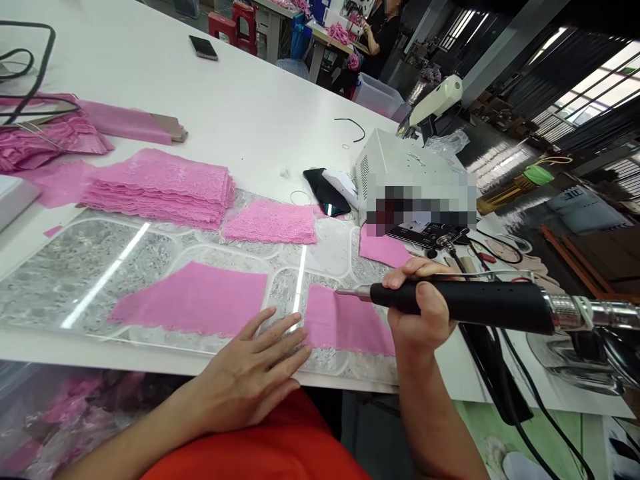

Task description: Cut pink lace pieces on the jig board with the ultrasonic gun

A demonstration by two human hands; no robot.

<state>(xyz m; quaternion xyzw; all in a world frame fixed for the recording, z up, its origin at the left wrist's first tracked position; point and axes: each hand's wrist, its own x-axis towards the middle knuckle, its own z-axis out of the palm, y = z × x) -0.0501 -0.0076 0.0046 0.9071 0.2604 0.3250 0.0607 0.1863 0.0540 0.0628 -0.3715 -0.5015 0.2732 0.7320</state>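
My right hand is wrapped round a black-handled cutting tool, whose metal tip points left over a small piece of pink lace. My left hand lies flat with fingers spread on the glass plate, its fingertips beside that small piece. A larger cut piece of pink lace lies just beyond the left hand. Both pieces rest flat on the glass near the table's front edge.
A stack of pink lace and a single lace piece lie further back. A white control box, a dark phone and cables stand at the right. Another phone lies far back. A person works at a distant table.
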